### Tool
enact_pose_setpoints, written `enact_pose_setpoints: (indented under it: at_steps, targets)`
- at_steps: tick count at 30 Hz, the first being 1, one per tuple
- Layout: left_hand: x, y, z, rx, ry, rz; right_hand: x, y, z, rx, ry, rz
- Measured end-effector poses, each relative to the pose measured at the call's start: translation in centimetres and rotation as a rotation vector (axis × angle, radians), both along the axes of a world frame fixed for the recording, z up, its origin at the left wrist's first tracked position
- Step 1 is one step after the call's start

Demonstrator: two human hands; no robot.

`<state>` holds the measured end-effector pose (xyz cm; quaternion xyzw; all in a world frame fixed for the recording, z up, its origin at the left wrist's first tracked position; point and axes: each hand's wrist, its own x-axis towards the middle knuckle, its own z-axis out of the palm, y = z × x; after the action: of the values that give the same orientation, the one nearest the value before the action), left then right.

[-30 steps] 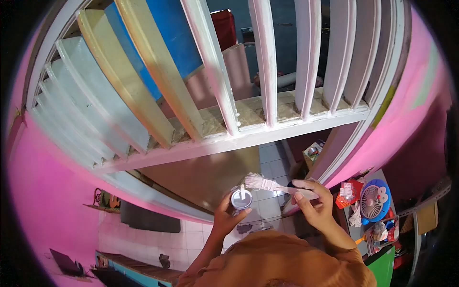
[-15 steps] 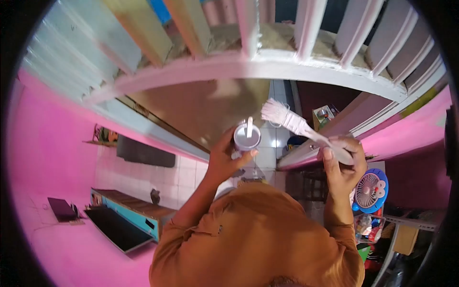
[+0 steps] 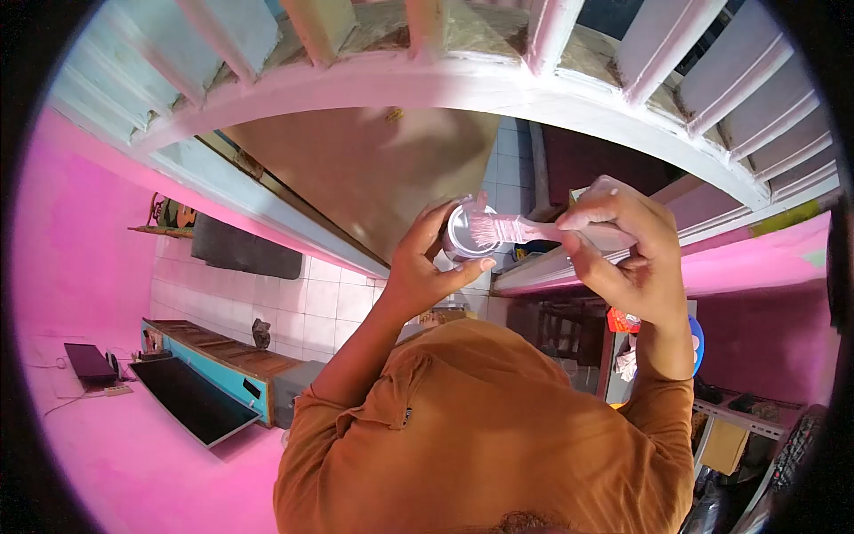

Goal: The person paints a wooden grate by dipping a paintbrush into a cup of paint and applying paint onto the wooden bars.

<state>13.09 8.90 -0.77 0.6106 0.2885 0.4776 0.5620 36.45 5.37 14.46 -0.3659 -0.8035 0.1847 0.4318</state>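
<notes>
My left hand (image 3: 422, 269) is wrapped round a small round paint can (image 3: 457, 246), its open mouth facing up with pale paint inside. In my right hand (image 3: 630, 247) the handle of a paintbrush (image 3: 520, 229) is pinched between thumb and fingers. The brush lies nearly level, its paint-coated pink-white bristles over the can's mouth. Whether the bristle tips touch the paint I cannot tell. Just beyond both hands runs a white-pink wooden crossbar (image 3: 427, 87) with upright slats above it, some white and some bare tan.
Below the crossbar is a brown door panel (image 3: 356, 178) in an opening. Pink walls (image 3: 89, 196) stand at both sides. Down left are a flat television (image 3: 191, 400) and a wooden-topped cabinet (image 3: 222, 347). A blue fan (image 3: 696, 345) shows partly behind my right forearm.
The paintbrush has come left and down from beside the crossbar to the can's mouth. My right hand has turned and risen. The camera view has shifted slightly.
</notes>
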Motion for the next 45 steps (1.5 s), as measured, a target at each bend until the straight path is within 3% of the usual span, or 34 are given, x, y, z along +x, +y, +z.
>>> enact_pose_setpoints:
  at_steps: [8,18,27,29,35,38,45]
  targets:
    - [-0.7,0.0,-0.4,0.019,0.065,0.022,-1.7,2.5,0.1,-0.159,-0.16,0.091]
    - [-1.7,-0.1,-0.1,-0.011,0.071,0.004,-2.3,2.6,-0.4,-0.136,-0.098,0.089]
    - [-1.9,-0.3,2.6,-0.006,0.028,0.05,-1.4,0.2,-1.7,-0.205,0.282,-0.156]
    - [-1.9,-0.3,2.8,0.004,0.025,0.047,-1.4,-0.4,-1.8,-0.376,0.498,-0.207]
    - [-1.9,-0.2,4.0,0.032,0.008,0.062,-1.0,-0.9,-2.9,-0.49,0.72,-0.323]
    - [-1.9,-0.1,4.6,0.038,0.008,0.064,-0.9,-0.9,-3.8,-0.474,0.868,-0.254]
    - [-1.7,-0.6,6.4,0.016,-0.011,0.056,-1.0,-1.7,-3.6,-0.448,0.923,-0.237]
